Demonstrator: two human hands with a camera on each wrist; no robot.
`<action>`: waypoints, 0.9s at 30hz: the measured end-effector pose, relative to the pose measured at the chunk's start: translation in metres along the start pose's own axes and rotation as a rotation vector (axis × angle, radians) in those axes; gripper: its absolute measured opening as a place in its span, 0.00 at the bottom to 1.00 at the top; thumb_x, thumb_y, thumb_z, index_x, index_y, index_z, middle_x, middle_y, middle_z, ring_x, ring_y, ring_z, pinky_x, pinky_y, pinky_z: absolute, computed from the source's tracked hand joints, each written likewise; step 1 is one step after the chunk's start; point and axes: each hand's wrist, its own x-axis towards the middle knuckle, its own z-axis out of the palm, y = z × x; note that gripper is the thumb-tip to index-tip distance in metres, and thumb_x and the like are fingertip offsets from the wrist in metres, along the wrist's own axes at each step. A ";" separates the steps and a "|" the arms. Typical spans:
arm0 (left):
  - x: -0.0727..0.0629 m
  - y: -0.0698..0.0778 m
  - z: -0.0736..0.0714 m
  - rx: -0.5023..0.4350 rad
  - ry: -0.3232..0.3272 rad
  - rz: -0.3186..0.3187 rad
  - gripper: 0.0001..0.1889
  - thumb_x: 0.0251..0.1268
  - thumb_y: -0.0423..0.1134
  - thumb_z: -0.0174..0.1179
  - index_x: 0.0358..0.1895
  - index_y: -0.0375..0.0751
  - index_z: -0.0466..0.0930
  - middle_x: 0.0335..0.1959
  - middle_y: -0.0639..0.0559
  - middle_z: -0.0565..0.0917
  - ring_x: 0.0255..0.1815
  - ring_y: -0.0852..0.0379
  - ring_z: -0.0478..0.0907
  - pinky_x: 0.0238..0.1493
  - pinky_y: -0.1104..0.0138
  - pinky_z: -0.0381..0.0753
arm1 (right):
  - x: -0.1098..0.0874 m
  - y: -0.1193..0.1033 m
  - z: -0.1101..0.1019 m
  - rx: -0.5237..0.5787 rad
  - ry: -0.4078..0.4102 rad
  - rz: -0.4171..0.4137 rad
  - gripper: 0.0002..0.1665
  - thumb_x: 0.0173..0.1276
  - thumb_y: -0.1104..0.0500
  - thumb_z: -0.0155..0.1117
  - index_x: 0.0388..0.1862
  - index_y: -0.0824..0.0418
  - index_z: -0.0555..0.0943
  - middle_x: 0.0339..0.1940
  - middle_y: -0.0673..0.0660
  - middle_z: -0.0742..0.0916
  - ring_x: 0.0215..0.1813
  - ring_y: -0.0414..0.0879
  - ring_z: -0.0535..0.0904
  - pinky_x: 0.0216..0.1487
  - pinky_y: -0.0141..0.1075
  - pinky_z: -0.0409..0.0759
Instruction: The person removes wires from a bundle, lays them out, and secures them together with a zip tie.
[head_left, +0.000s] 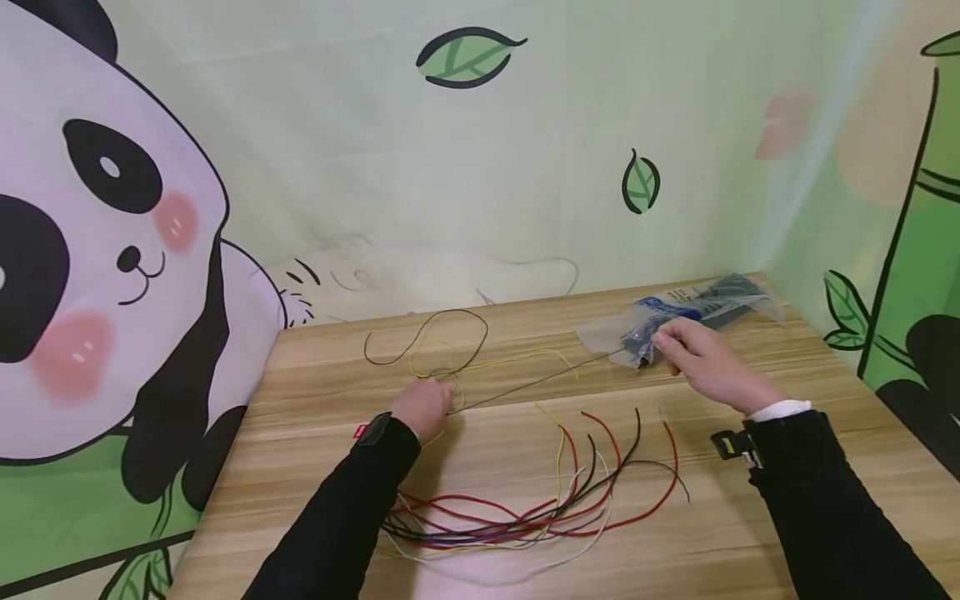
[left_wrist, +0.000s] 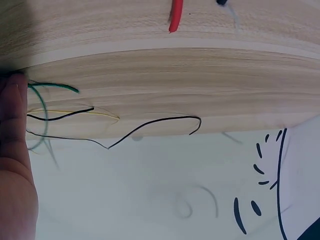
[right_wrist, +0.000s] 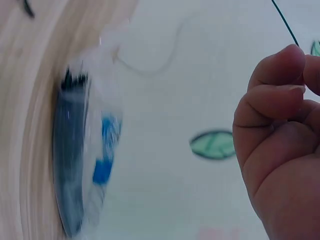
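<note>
A thin dark green wire (head_left: 536, 384) runs nearly straight between the two hands, above the wooden table. My right hand (head_left: 701, 360) pinches its far end between thumb and fingertips; the right wrist view shows the green strand (right_wrist: 286, 22) leaving that pinch. Low over the table, my left hand (head_left: 423, 408) grips the other end with curled fingers, which partly hide the wires there. Beside it lie a loose black wire (head_left: 483, 332) and a thin yellow wire (head_left: 517, 359). In the left wrist view, green wire (left_wrist: 55, 84) and black wire (left_wrist: 65, 116) stick out past the fingers.
A bundle of red, black, white and yellow wires (head_left: 660, 497) lies on the table (head_left: 750, 533) nearer me, partly behind the left sleeve. Behind the right hand is a clear plastic bag (head_left: 600, 332) with blue print and dark contents. A printed backdrop (head_left: 360, 167) rises behind the table.
</note>
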 end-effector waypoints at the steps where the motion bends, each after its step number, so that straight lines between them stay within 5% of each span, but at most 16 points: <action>1: -0.001 0.000 -0.001 0.001 0.004 0.003 0.12 0.58 0.26 0.59 0.19 0.42 0.75 0.19 0.49 0.80 0.24 0.52 0.81 0.26 0.60 0.78 | -0.004 0.001 -0.005 0.000 0.007 0.001 0.18 0.79 0.50 0.41 0.38 0.63 0.70 0.27 0.58 0.75 0.26 0.50 0.68 0.28 0.37 0.67; 20: -0.001 -0.001 0.004 0.000 0.011 0.005 0.10 0.55 0.25 0.59 0.20 0.40 0.78 0.20 0.49 0.81 0.24 0.53 0.80 0.27 0.60 0.78 | -0.080 0.033 -0.091 -0.109 0.203 0.149 0.21 0.80 0.50 0.35 0.45 0.67 0.68 0.30 0.61 0.73 0.27 0.46 0.65 0.25 0.37 0.65; 27: -0.005 -0.007 0.014 0.024 0.099 0.102 0.09 0.55 0.25 0.60 0.22 0.43 0.79 0.22 0.50 0.80 0.27 0.54 0.80 0.30 0.62 0.78 | -0.091 0.043 -0.097 -0.130 0.229 0.177 0.24 0.80 0.48 0.33 0.45 0.68 0.68 0.30 0.62 0.73 0.28 0.47 0.65 0.26 0.36 0.65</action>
